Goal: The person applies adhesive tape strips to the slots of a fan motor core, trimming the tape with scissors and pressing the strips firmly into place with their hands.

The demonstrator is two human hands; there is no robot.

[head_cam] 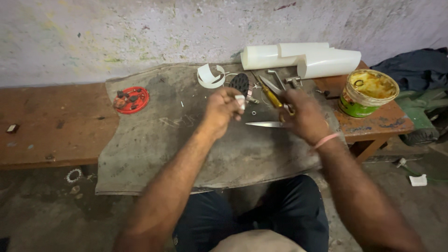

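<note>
Left hand (223, 106) was raised above the grey mat (154, 140), fingers curled and pinching a small white piece (240, 101) at the fingertips. Right hand (305, 116) was closed around the yellow handles of a pair of scissors (273, 98), blades pointing up and away toward the wall; a pink band (325, 139) sat on that wrist. The white piece was held in the air just left of the scissors; I could not tell whether they touched.

A loose metal blade (263, 124) lay flat on the mat, between the hands and just below them. A black perforated disc (240, 83) and a curled white strip (210, 76) lay farther back. Metal tools (282, 80) lay beside the disc. A red lid (132, 100) with small dark parts sat at the mat's left edge. Rolled white sheets (303, 58) lay against the wall. An open tin of yellow paste (368, 92) stood on the wooden surface (51, 126) at right, well apart from the hands. A dark cloth (413, 67) lay behind the tin.
</note>
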